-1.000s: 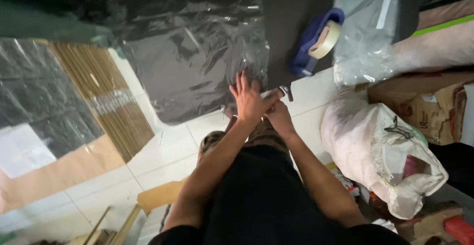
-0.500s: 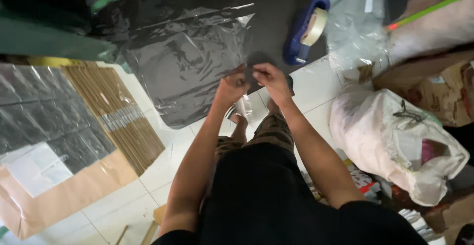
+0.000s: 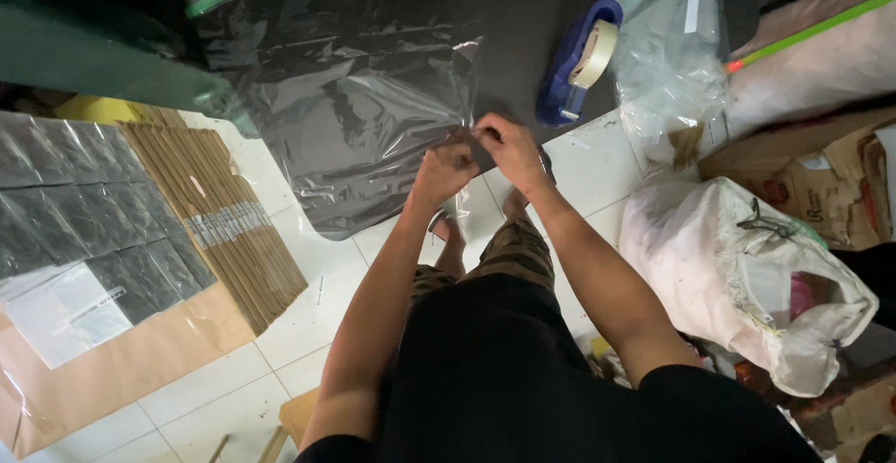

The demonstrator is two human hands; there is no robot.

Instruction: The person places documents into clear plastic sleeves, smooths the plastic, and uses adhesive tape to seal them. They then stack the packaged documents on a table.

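A large clear plastic bag with a dark sheet inside (image 3: 364, 118) lies on the white tiled floor in front of me. My left hand (image 3: 446, 166) and my right hand (image 3: 509, 148) meet at its near right corner, fingers pinched on the bag's edge. What lies between the fingertips is hidden. A blue tape dispenser with a roll of tape (image 3: 581, 60) lies on the dark sheet just beyond my right hand.
Several flat brown envelopes (image 3: 219, 220) and bagged dark sheets (image 3: 84, 230) are stacked at left on brown paper (image 3: 112, 370). At right stand a stuffed white sack (image 3: 737, 276), a clear bag (image 3: 667, 62) and a cardboard box (image 3: 812, 174). A wooden stool (image 3: 294, 421) sits under me.
My hands have lifted from flat on the bag and come together, pinching its corner edge. The view has shifted, so everything sits a little lower and to the right.
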